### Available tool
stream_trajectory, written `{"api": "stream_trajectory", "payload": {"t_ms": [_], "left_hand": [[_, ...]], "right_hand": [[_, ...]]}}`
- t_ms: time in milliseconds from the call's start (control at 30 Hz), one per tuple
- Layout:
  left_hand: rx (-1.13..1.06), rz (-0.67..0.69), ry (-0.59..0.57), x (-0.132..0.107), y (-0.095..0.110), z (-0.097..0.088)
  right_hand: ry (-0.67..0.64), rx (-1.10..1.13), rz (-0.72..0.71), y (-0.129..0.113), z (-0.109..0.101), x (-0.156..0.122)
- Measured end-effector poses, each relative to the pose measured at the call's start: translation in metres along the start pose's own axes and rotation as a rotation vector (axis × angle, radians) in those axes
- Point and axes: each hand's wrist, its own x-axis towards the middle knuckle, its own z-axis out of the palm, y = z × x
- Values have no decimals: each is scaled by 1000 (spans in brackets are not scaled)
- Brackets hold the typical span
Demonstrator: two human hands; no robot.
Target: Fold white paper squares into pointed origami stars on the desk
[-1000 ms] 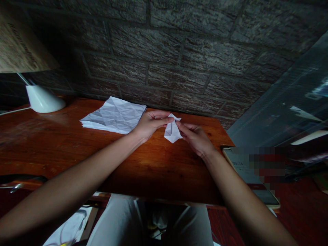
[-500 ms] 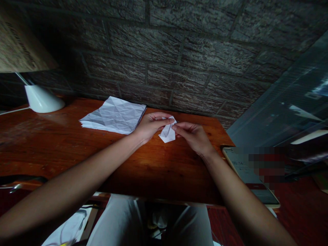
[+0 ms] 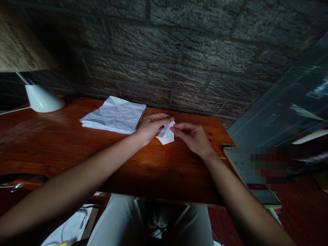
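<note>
Paper [image 3: 167, 135], folded, partly covered by left grip [image 3: 153, 127]; lampshade [image 3: 22, 48] cut off.

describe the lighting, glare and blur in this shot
Head view: dim overall, the wall darkest near the lamp; head view: soft sheen on the desk below the folded paper; head view: right edge smeared, blocky pixelation over part of the phone.

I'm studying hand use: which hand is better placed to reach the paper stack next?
Probably the left hand: it is beside the stack, while the right hand is farther off, past the folded paper.
</note>
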Motion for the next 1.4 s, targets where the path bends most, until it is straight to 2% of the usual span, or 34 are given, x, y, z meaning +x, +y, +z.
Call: {"api": "stream_trajectory", "payload": {"t_ms": [267, 367, 433, 567, 667, 933, 1133, 1233, 1400], "left_hand": [[95, 127, 77, 2, -16, 5], [94, 85, 73, 5, -18, 2], [79, 51, 51, 8, -16, -2], [66, 80, -46, 9, -10, -8], [55, 77, -57, 8, -8, -9], [127, 189, 43, 8, -11, -7], [255, 325, 59, 6, -12, -4], [294, 342, 52, 4, -12, -3], [310, 357, 35, 2, -14, -2]], "right_hand": [[-5, -26, 27, -1, 3, -1], [29, 18, 60, -1, 2, -1], [53, 55, 79, -2, 0, -1], [78, 93, 108, -2, -4, 1], [117, 139, 126, -1, -4, 3], [154, 208, 127, -2, 0, 2], [125, 375, 267, -2, -1, 3], [97, 447, 342, -3, -2, 3], [86, 490, 375, -3, -4, 3]]}}
